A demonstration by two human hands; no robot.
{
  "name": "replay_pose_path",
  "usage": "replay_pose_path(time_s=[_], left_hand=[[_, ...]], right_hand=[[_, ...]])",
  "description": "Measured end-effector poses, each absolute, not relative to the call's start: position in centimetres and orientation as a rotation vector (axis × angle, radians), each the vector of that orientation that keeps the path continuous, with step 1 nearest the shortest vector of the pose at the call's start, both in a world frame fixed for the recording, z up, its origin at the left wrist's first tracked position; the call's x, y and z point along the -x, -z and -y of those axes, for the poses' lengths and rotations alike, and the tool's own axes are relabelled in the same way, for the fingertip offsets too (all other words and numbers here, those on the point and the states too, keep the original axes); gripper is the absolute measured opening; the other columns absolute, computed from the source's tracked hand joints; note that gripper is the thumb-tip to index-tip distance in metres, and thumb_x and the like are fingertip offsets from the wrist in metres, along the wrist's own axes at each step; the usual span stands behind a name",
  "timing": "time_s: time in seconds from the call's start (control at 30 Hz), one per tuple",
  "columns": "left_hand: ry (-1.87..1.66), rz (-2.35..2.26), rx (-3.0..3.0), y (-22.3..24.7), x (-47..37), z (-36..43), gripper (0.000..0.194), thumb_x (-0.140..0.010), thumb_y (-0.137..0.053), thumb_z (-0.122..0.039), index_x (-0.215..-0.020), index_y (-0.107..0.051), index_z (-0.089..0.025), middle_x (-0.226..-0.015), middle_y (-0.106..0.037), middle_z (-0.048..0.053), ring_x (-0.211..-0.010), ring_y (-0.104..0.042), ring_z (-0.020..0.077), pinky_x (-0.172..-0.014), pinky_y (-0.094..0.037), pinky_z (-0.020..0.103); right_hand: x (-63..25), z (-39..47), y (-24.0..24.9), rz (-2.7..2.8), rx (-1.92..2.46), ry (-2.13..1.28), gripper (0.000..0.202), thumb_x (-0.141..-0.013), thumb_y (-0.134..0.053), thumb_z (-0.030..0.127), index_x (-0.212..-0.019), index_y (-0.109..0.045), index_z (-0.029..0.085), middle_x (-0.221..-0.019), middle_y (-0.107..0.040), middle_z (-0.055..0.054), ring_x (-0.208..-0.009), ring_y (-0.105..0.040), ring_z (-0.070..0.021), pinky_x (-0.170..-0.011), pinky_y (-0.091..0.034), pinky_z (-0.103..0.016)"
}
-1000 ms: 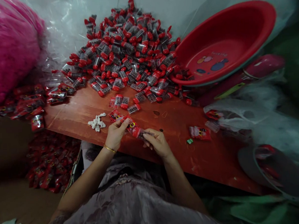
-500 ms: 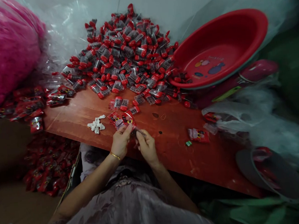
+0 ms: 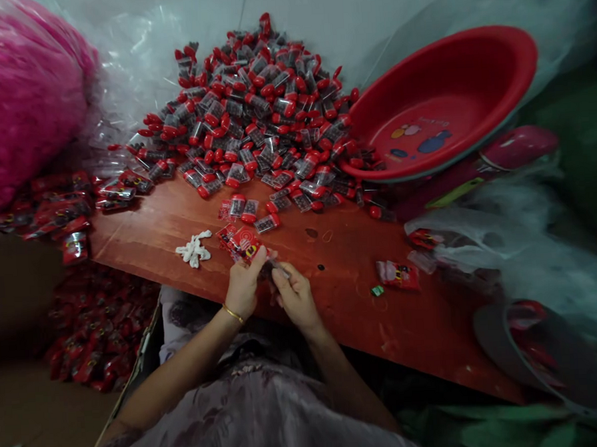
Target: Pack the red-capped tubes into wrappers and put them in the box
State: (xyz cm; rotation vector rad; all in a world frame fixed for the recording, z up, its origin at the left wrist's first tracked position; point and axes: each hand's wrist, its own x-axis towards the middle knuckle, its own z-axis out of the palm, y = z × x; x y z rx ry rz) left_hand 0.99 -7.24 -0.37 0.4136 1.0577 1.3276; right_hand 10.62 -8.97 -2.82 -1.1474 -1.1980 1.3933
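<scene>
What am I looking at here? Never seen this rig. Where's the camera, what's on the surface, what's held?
No machine: a person works with two bare hands. The camera is worn on the head, looking forward and down. On the reddish-brown table sits a heap of clear, red-ended containers with dark contents, beside a tilted red basin. Nearer the person lies a crumpled white item. The left hand holds a red printed packet. The right hand pinches a clear, dark-filled piece at the packet's near end; whether it is inside the packet, I can't tell.
</scene>
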Motion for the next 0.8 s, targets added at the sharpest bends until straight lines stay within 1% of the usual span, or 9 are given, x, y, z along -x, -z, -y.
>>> replay_pose_path(time_s=[0.1,0.2,0.3,0.4,0.47,0.6,0.67,0.73,0.8], left_hand=[[-1.294,-1.051,-0.474,0.3,-0.6,6.7,0.037,-0.058,-0.076,-0.043,-0.073,-0.067,-0.011,-0.063,-0.067,0.004,-0.051,-0.057,0.0111,-0.052,-0.044,0.022],[-1.197,-1.046,-0.531,0.1,-0.1,6.4,0.035,-0.062,-0.073,-0.042,-0.078,-0.069,-0.011,-0.058,-0.065,0.003,-0.040,-0.050,0.0091,-0.040,-0.037,0.021],[-1.111,-1.035,-0.489,-0.5,0.7,6.1,0.035,-0.063,-0.071,-0.041,-0.083,-0.069,-0.012,-0.061,-0.065,0.003,-0.037,-0.047,0.0078,-0.033,-0.031,0.020],[-1.190,-1.024,-0.405,-1.2,1.1,6.0,0.034,-0.060,-0.074,-0.039,-0.079,-0.068,-0.012,-0.071,-0.068,0.005,-0.045,-0.051,0.0074,-0.035,-0.034,0.017],[-1.213,-1.004,-0.408,-1.2,0.9,6.2,0.037,-0.058,-0.075,-0.041,-0.080,-0.067,-0.012,-0.074,-0.069,0.006,-0.048,-0.052,0.0079,-0.036,-0.036,0.017],[-1.164,-1.003,-0.488,-0.3,0.6,7.1,0.043,-0.061,-0.072,-0.047,-0.084,-0.068,-0.011,-0.062,-0.062,0.001,-0.037,-0.042,0.0057,-0.030,-0.031,0.019],[-1.157,-1.000,-0.475,0.2,0.9,7.5,0.042,-0.063,-0.071,-0.047,-0.084,-0.069,-0.011,-0.055,-0.057,-0.002,-0.036,-0.041,0.0054,-0.031,-0.030,0.019],[-1.154,-0.967,-0.433,0.3,1.5,8.0,0.038,-0.062,-0.074,-0.043,-0.082,-0.070,-0.012,-0.056,-0.058,-0.001,-0.043,-0.047,0.0065,-0.038,-0.036,0.018],[-1.143,-0.927,-0.396,0.1,2.3,8.5,0.033,-0.059,-0.077,-0.037,-0.078,-0.070,-0.011,-0.064,-0.064,0.002,-0.055,-0.056,0.0087,-0.051,-0.043,0.019]], right_hand=[[-10.1,8.6,3.0,1.162,1.141,-1.428,0.032,-0.082,-0.052,0.052,-0.087,-0.054,0.020,-0.058,-0.043,0.007,-0.040,-0.036,-0.0057,-0.036,-0.037,-0.018],[-9.2,8.2,3.2,1.045,1.109,-1.481,0.033,-0.080,-0.052,0.054,-0.086,-0.052,0.021,-0.061,-0.045,0.006,-0.041,-0.036,-0.0057,-0.035,-0.038,-0.018],[-8.8,8.1,3.2,1.008,1.036,-1.546,0.034,-0.079,-0.053,0.054,-0.089,-0.051,0.022,-0.065,-0.049,0.006,-0.039,-0.038,-0.0051,-0.037,-0.040,-0.019],[-9.1,8.3,2.9,1.093,1.056,-1.455,0.031,-0.078,-0.056,0.049,-0.091,-0.053,0.021,-0.068,-0.057,0.004,-0.041,-0.046,-0.0057,-0.042,-0.041,-0.020],[-9.3,8.4,2.5,1.140,1.117,-1.363,0.028,-0.079,-0.057,0.045,-0.091,-0.055,0.020,-0.065,-0.058,0.004,-0.042,-0.048,-0.0067,-0.043,-0.041,-0.020],[-8.9,8.4,2.2,1.170,1.176,-1.347,0.026,-0.080,-0.056,0.044,-0.089,-0.057,0.020,-0.059,-0.058,0.004,-0.040,-0.049,-0.0087,-0.041,-0.042,-0.022],[-8.5,8.2,2.5,1.194,1.166,-1.377,0.025,-0.079,-0.057,0.044,-0.085,-0.056,0.020,-0.058,-0.058,0.004,-0.039,-0.049,-0.0094,-0.041,-0.043,-0.022],[-8.2,7.8,3.0,1.255,1.152,-1.351,0.024,-0.076,-0.061,0.043,-0.076,-0.055,0.020,-0.057,-0.057,0.004,-0.043,-0.051,-0.0102,-0.043,-0.043,-0.023],[-8.3,7.2,3.4,1.396,1.160,-1.217,0.025,-0.073,-0.065,0.042,-0.067,-0.053,0.021,-0.056,-0.056,0.004,-0.047,-0.051,-0.0103,-0.048,-0.043,-0.023]])
